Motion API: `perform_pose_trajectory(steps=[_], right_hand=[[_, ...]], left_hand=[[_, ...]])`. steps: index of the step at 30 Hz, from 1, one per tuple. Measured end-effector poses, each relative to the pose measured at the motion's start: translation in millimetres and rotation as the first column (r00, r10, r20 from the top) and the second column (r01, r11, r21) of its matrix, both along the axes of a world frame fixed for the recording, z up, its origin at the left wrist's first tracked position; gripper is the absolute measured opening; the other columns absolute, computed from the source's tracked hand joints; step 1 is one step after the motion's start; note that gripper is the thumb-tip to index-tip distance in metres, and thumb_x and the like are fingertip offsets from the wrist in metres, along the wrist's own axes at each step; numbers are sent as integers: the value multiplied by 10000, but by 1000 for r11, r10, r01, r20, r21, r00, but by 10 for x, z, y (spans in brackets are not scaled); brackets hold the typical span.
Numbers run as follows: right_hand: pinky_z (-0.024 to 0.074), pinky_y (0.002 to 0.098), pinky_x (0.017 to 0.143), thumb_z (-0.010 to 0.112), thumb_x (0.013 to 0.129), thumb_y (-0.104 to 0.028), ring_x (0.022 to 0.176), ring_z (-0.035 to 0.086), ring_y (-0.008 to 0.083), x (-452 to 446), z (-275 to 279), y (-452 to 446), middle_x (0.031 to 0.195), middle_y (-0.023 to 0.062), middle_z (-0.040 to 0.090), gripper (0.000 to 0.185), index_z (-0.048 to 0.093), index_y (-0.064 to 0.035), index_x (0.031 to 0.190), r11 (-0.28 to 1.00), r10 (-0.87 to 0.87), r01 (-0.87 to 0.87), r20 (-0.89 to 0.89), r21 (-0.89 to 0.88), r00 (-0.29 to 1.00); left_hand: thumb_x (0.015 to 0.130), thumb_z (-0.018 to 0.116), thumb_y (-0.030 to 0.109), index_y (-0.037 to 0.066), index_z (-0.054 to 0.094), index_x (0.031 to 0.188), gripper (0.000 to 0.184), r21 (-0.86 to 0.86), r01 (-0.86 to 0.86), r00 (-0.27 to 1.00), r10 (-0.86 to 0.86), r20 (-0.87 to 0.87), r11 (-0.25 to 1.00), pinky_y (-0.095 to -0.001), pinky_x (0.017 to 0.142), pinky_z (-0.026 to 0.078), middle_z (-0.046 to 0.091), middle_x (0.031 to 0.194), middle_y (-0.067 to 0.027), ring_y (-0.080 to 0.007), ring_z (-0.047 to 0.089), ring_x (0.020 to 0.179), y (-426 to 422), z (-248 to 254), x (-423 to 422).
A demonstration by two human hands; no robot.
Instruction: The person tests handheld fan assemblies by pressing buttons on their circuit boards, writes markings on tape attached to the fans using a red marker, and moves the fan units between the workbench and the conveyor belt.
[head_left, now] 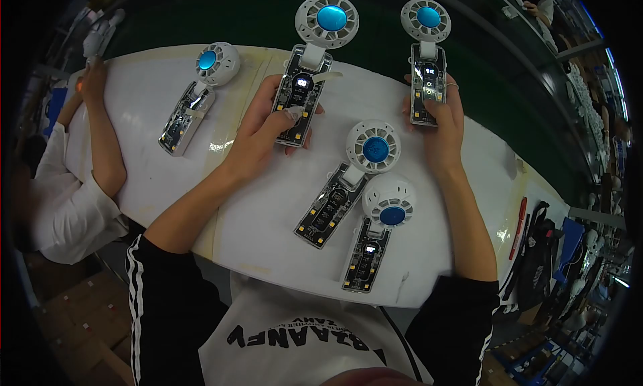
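Observation:
My left hand (262, 133) is closed around the clear-bodied handle of a white handheld fan (299, 91), its thumb on the front. That fan's small display is lit, and a pale strip sticks out beside it. In my right hand (445, 131) is a similar handheld fan (427, 68), also lit, with the thumb over the lower handle. Between my forearms two more fans lie on the white table (268, 218): an upper fan (328, 205) with an unlit display and a lower fan (368, 255) with a lit one. All have blue centre discs.
Another handheld fan (184, 118) lies left of my left hand. At the far left, a co-worker's arm (104, 128) reaches over the table, the hand at a white device. A red pen (518, 228) and a black pouch (536, 269) lie at the right edge.

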State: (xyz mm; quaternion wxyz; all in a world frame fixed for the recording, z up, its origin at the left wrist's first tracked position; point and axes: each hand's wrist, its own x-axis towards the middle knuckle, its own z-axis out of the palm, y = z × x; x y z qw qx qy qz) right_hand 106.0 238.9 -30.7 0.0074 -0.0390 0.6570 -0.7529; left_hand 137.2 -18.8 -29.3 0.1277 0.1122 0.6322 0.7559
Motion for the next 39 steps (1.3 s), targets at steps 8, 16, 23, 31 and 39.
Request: perform_pose_trajectory(steps=[8, 16, 23, 31, 39], right_hand=[[471, 259, 521, 441, 777, -114, 730, 576, 150, 8, 2, -28, 996, 145, 561, 562, 281, -15, 1307, 995, -32, 33, -7, 94, 999], [459, 233, 491, 479, 784, -115, 713, 585, 129, 34, 10, 4, 928, 102, 565, 584, 263, -19, 1318, 992, 7, -4, -20, 129, 1000], [469, 246, 494, 522, 802, -172, 679, 564, 122, 9, -90, 38, 932, 111, 565, 534, 329, 5, 1268, 985, -5, 25, -121, 169, 993], [477, 243, 549, 512, 833, -218, 757, 596, 127, 102, 119, 13, 983, 90, 565, 546, 308, -54, 1312, 970, 7, -2, -18, 242, 1000], [472, 236, 547, 510, 831, -223, 756, 593, 123, 92, 118, -18, 966, 85, 574, 544, 318, -56, 1311, 957, -111, 99, 31, 274, 993]], left_hand=[[737, 631, 383, 47, 342, 1253, 680, 280, -12, 999, 23, -35, 960, -414, 785, 519, 546, 975, -124, -246, 609, 814, 27, 146, -21], [769, 646, 177, 26, 458, 1116, 423, -249, -697, 334, -3, -943, 672, -381, 790, 523, 577, 848, -87, -219, 602, 864, -192, 743, 2], [900, 528, 204, 5, 490, 1068, 264, -93, -674, 237, 95, -967, 733, -293, 606, 472, 546, 772, -71, -145, 529, 626, -586, 1309, 441], [902, 504, 205, -11, 485, 1072, 276, -176, -448, 421, 33, -906, 877, -280, 628, 469, 562, 779, -83, -152, 542, 637, -1122, 1402, 824], [872, 527, 150, -15, 449, 1123, 310, -80, -287, 694, 150, -704, 955, -287, 668, 456, 565, 791, -90, -169, 552, 685, -400, 1223, 859]])
